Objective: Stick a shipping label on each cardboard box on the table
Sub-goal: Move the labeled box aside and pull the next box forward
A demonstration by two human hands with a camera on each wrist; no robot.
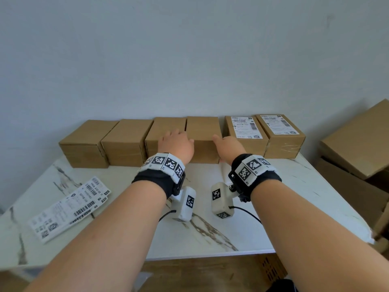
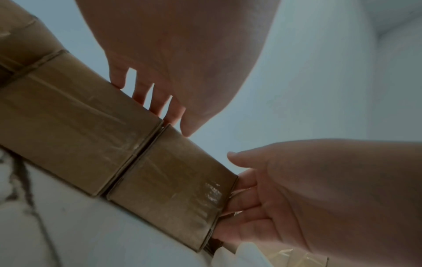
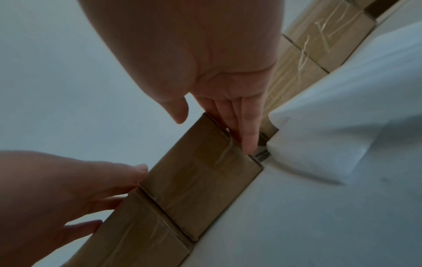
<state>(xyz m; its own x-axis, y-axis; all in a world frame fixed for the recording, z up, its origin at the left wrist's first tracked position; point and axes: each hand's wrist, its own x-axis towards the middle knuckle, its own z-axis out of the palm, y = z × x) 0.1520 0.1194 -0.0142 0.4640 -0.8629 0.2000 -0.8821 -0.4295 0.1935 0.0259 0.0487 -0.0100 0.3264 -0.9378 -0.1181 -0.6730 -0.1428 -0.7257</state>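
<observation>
Six brown cardboard boxes stand in a row along the back of the marble table (image 1: 294,197). The two rightmost, box five (image 1: 245,128) and box six (image 1: 279,125), carry white shipping labels. My left hand (image 1: 175,142) lies flat on the third box (image 1: 166,124), fingers straight at its top edge (image 2: 146,94). My right hand (image 1: 229,144) is at the right side of the bare fourth box (image 1: 203,131). Its straight fingers (image 3: 248,130) reach down into the gap beside the fourth box (image 3: 200,182), with the thumb above the top. Neither hand holds a label.
A loose stack of shipping labels (image 1: 69,207) lies on the table's left front. Two more bare boxes (image 1: 126,135) stand at the row's left end. Larger cardboard boxes (image 1: 355,144) are piled off the table's right edge. A plain wall rises behind the row.
</observation>
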